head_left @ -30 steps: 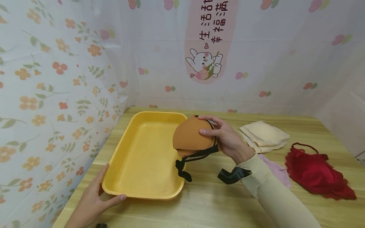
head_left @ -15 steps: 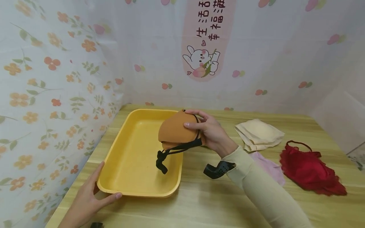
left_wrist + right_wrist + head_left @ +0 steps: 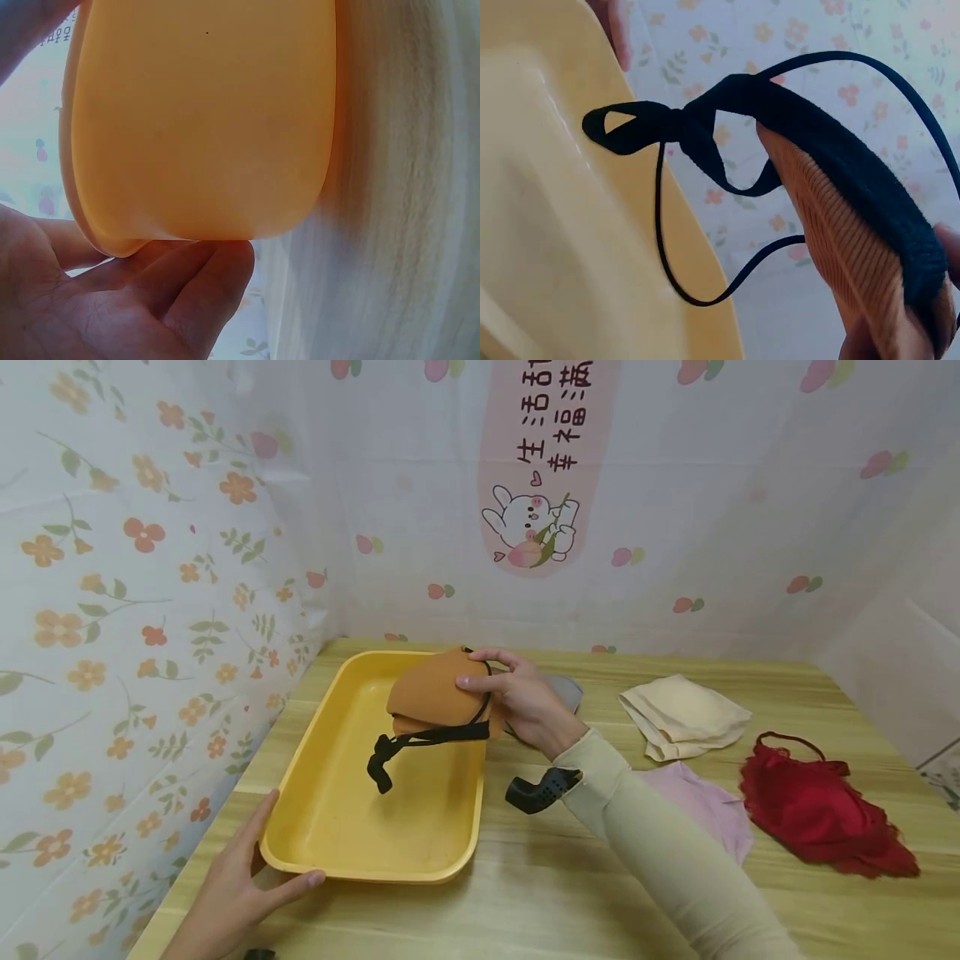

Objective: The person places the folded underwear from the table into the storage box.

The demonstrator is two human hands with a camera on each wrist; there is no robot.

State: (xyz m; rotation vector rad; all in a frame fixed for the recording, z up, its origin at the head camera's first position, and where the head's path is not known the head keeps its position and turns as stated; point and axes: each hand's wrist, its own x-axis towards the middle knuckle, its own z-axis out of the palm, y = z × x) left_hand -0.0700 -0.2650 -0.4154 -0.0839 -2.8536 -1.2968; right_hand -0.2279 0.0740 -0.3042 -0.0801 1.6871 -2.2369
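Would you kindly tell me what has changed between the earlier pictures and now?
The right hand has carried the orange garment leftward, farther over the yellow tray. A gray item behind that hand now shows. Nothing was let go or newly grasped. The left hand stays at the tray's near-left corner, and the cream garment, lilac garment and red garment lie where they were.

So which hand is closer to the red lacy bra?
Your right hand: it holds the orange bra by the yellow tray's right side, left of the red lacy bra. Your left hand is farther left, touching the tray's near left corner.
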